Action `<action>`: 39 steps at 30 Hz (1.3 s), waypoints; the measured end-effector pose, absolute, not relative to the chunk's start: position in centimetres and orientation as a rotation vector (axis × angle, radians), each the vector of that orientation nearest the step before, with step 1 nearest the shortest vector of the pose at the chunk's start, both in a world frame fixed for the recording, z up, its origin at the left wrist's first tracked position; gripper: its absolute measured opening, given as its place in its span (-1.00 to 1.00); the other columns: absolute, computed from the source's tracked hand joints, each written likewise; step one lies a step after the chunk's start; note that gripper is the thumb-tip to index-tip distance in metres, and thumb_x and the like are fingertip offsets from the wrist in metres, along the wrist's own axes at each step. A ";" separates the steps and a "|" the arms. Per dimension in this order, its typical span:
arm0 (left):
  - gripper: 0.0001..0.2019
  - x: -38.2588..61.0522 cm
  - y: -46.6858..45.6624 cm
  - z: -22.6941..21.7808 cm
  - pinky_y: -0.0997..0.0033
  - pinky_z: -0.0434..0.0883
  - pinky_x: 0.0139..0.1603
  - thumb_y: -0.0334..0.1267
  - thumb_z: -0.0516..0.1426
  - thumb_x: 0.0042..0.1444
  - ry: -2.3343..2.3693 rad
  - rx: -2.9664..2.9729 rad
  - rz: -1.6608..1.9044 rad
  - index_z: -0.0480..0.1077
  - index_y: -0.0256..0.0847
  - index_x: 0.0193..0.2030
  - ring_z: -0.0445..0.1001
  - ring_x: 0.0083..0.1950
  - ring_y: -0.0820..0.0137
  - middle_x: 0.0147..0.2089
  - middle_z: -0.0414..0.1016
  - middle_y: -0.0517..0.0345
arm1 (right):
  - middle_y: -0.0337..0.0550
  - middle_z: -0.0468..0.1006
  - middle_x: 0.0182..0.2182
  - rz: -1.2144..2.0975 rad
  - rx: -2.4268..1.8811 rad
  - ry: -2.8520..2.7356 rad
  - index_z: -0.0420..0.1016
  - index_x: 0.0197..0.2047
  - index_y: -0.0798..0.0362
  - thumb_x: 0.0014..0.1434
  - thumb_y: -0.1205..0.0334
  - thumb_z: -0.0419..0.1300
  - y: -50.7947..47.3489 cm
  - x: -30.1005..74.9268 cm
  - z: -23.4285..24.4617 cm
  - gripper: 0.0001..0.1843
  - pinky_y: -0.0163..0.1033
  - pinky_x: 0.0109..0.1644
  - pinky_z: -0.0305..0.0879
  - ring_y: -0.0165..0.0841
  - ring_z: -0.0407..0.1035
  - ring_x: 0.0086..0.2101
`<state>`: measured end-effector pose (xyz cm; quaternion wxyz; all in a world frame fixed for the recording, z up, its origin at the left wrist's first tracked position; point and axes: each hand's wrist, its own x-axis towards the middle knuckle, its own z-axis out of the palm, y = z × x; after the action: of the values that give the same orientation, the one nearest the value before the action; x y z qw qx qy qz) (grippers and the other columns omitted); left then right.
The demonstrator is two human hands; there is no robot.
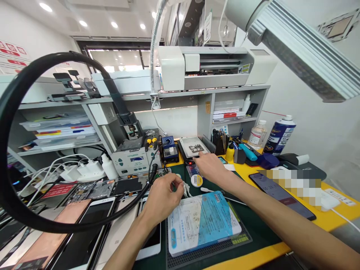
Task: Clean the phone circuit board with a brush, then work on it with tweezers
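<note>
My left hand point(166, 193) is closed, thumb and fingertips pinched together, above the near edge of a blue-and-white box point(202, 221). A crumpled white tissue point(186, 189) shows at its fingertips. My right hand point(209, 167) reaches forward, fingers stretched out, to the front edge of a flat heating plate point(185, 144) with a small red light. On the plate's pale top lies a small dark metal frame point(196, 148). A round tin with a yellow-and-white label point(196, 180) sits between my hands. A white-tipped stick point(206, 190) lies behind the box.
Several phones point(87, 225) line the left side, behind a black flexible arm point(84, 227). A soldering station point(132, 162) stands at the back. To the right are a phone with its screen lit point(281, 195), a spray can point(279, 137) and a clear bottle point(257, 135). A lamp point(303, 48) hangs overhead.
</note>
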<state>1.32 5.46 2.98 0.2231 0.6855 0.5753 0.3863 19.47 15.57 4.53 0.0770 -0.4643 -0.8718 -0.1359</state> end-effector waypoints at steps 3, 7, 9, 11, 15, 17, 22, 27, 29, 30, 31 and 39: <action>-0.84 1.0 5.6 3.1 0.38 0.15 -0.36 -0.16 0.18 0.12 1.561 1.714 1.192 0.47 -0.19 -0.39 0.27 -0.43 0.42 -0.47 0.41 0.22 | 0.16 0.62 -0.18 -0.340 -1.397 -2.559 0.61 0.08 0.11 0.23 0.43 0.05 15.7 20.1 4.7 -0.56 -0.11 -0.23 0.36 -0.04 0.55 -0.24; -0.78 0.5 5.8 3.3 0.41 0.22 -0.37 -0.08 0.21 0.12 1.439 1.387 1.363 0.46 -0.21 -0.37 0.27 -0.42 0.44 -0.42 0.42 0.19 | -0.08 0.62 -0.29 0.174 -1.265 -2.386 0.51 0.23 -0.01 0.39 0.12 0.03 15.3 22.0 5.4 -0.56 -0.25 -0.32 0.31 -0.26 0.48 -0.33; -0.78 0.4 5.9 3.5 0.41 0.30 -0.33 -0.09 0.23 0.10 1.332 1.228 1.429 0.46 -0.23 -0.35 0.32 -0.38 0.43 -0.38 0.43 0.16 | -0.18 0.55 -0.43 0.679 -1.118 -2.193 0.52 0.22 0.03 0.33 -0.04 0.12 14.8 22.8 5.7 -0.49 -0.30 -0.44 0.21 -0.37 0.36 -0.47; -0.81 0.5 5.8 3.8 0.40 0.36 -0.25 -0.14 0.25 0.08 1.202 1.096 1.470 0.46 -0.24 -0.35 0.37 -0.30 0.40 -0.35 0.44 0.13 | -0.25 0.47 -0.50 1.026 -0.992 -2.009 0.54 0.19 0.06 0.23 -0.10 0.24 14.2 23.3 5.9 -0.43 -0.34 -0.51 0.11 -0.45 0.23 -0.54; -0.83 0.7 5.3 4.6 0.38 0.40 -0.21 -0.18 0.25 0.10 0.950 0.915 1.482 0.45 -0.25 -0.33 0.40 -0.27 0.39 -0.33 0.45 0.09 | -0.29 0.43 -0.54 1.266 -0.888 -1.854 0.57 0.10 0.14 0.15 -0.07 0.34 12.9 23.4 6.1 -0.43 -0.37 -0.55 0.04 -0.54 0.12 -0.59; -0.86 0.7 5.0 5.0 0.38 0.40 -0.21 -0.23 0.24 0.12 0.845 0.853 1.474 0.45 -0.26 -0.33 0.40 -0.26 0.39 -0.33 0.45 0.08 | -0.27 0.44 -0.54 1.275 -0.862 -1.862 0.59 0.04 0.15 0.15 -0.06 0.34 12.5 23.2 6.3 -0.48 -0.37 -0.56 0.04 -0.54 0.12 -0.60; -0.91 0.6 4.5 5.6 0.41 0.41 -0.24 -0.34 0.19 0.11 0.649 0.748 1.474 0.47 -0.27 -0.40 0.39 -0.29 0.41 -0.36 0.42 0.11 | -0.24 0.49 -0.50 1.165 -0.821 -1.949 0.61 -0.05 0.11 0.19 -0.04 0.31 11.6 23.1 6.6 -0.59 -0.35 -0.50 0.17 -0.49 0.24 -0.55; -0.87 0.5 4.6 5.6 0.44 0.43 -0.27 -0.40 0.16 0.06 0.556 0.636 1.485 0.47 -0.30 -0.49 0.38 -0.33 0.45 -0.40 0.37 0.14 | -0.18 0.57 -0.40 1.141 -0.844 -1.947 0.60 -0.04 0.08 0.19 -0.04 0.31 11.0 23.2 6.3 -0.60 -0.25 -0.33 0.33 -0.36 0.41 -0.39; -0.85 0.4 4.7 5.5 0.45 0.45 -0.27 -0.42 0.15 0.05 0.534 0.609 1.490 0.48 -0.30 -0.51 0.39 -0.33 0.45 -0.39 0.38 0.14 | -0.14 0.60 -0.34 1.149 -0.856 -1.959 0.61 -0.04 0.06 0.19 -0.04 0.30 10.8 23.2 6.2 -0.61 -0.24 -0.33 0.34 -0.35 0.42 -0.38; -0.84 0.4 4.7 5.5 0.45 0.45 -0.27 -0.43 0.15 0.05 0.525 0.600 1.488 0.48 -0.31 -0.52 0.40 -0.33 0.45 -0.38 0.39 0.14 | -0.13 0.61 -0.31 1.155 -0.858 -1.963 0.62 -0.04 0.05 0.20 -0.04 0.30 10.8 23.2 6.1 -0.61 -0.24 -0.33 0.35 -0.35 0.43 -0.37; -0.84 0.4 4.7 5.5 0.45 0.46 -0.26 -0.44 0.15 0.05 0.517 0.593 1.483 0.48 -0.31 -0.52 0.40 -0.33 0.45 -0.38 0.40 0.14 | -0.13 0.61 -0.30 1.161 -0.855 -1.963 0.62 -0.05 0.05 0.19 -0.03 0.31 10.7 23.3 6.1 -0.62 -0.24 -0.33 0.36 -0.34 0.43 -0.37; -0.83 0.5 4.6 5.6 0.41 0.50 -0.16 -0.45 0.11 0.11 0.473 0.549 1.441 0.49 -0.34 -0.46 0.47 -0.30 0.44 -0.35 0.46 0.14 | -0.14 0.59 -0.39 1.159 -0.809 -1.918 0.65 -0.08 0.06 0.15 0.01 0.34 10.3 23.3 6.2 -0.64 -0.25 -0.38 0.37 -0.31 0.42 -0.40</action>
<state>0.54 4.59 5.60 0.6921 0.2458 0.2119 0.6447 23.26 10.29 6.20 0.3706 -0.3155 -0.7476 0.4518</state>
